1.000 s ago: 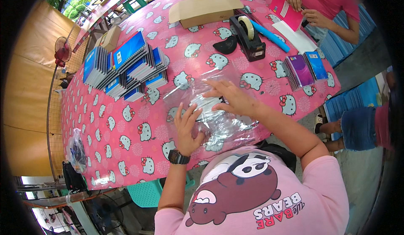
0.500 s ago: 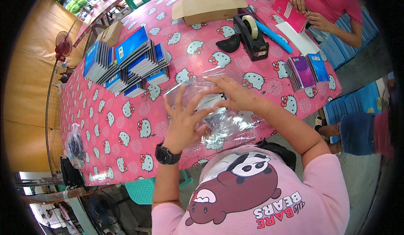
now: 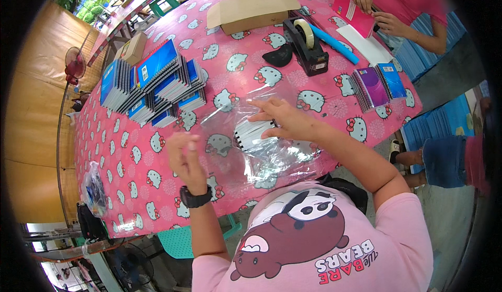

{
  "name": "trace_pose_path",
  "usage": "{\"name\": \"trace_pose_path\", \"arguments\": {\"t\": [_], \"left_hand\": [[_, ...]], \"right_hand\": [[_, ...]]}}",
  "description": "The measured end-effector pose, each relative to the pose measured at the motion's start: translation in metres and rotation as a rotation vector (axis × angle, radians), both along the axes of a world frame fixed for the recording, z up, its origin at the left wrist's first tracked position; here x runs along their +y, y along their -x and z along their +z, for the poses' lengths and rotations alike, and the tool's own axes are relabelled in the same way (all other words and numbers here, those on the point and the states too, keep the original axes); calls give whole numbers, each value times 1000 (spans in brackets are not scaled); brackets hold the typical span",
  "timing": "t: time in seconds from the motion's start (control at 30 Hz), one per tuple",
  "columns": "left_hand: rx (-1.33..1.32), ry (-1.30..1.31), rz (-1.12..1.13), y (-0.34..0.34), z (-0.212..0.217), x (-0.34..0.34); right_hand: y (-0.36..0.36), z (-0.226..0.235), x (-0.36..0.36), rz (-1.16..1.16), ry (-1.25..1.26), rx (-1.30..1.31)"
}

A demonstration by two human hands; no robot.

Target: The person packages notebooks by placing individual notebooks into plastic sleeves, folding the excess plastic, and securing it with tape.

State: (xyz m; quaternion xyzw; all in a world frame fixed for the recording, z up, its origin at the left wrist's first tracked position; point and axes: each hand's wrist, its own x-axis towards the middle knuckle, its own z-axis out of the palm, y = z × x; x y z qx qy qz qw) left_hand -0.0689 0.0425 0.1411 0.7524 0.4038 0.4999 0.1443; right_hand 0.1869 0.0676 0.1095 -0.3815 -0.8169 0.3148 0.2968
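In front of me on the table lies a clear plastic bag (image 3: 261, 174) with a stack of spiral notebooks (image 3: 253, 134) showing through it, white page edges and black coils. My right hand (image 3: 287, 120) rests on the stack, its fingers stretched out and spread over the plastic. My left hand (image 3: 187, 161), wearing a black watch on the wrist, is raised to the left of the bag, apart from the notebooks. Its fingers look bent but are smeared by motion, and I cannot make out anything in them.
Blue spiral notebooks (image 3: 157, 67) are piled at the left. A tape dispenser (image 3: 308, 48), blue roll (image 3: 334, 43) and cardboard box (image 3: 256, 17) stand farther back. Purple and blue notebooks (image 3: 372, 87) lie at the right, near another person holding a red folder (image 3: 355, 17).
My left hand has lifted off the plastic and moved left and toward me, its spread fingers bending. My right hand stays over the notebooks, which now show more plainly.
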Motion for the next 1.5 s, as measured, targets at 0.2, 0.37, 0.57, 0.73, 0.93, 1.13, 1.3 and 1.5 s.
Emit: {"name": "trace_pose_path", "arguments": {"t": [0.2, 0.37, 0.57, 0.73, 0.93, 1.13, 1.3, 1.5], "left_hand": [[273, 121, -86, -20, -53, -23], [349, 202, -179, -30, -59, -18], [431, 229, -216, -35, -52, -13], [485, 223, -208, -34, -49, -10], [376, 257, -274, -28, -56, -9], [349, 242, -400, -32, -54, -1], [343, 291, -398, -31, -51, -1], [348, 309, -331, -26, -54, -8]], "right_hand": [[1, 1, 2, 26, -22, -32], [2, 0, 5, 36, -42, -14], [3, 2, 4, 29, -49, -29], [-2, 6, 10, -91, 42, 241], [-81, -3, 79, -677, 77, 681], [-194, -91, 133, -1063, 29, 260], [-172, -80, 141, -894, 132, 472], [-144, -82, 86, -950, -108, 714]]}}
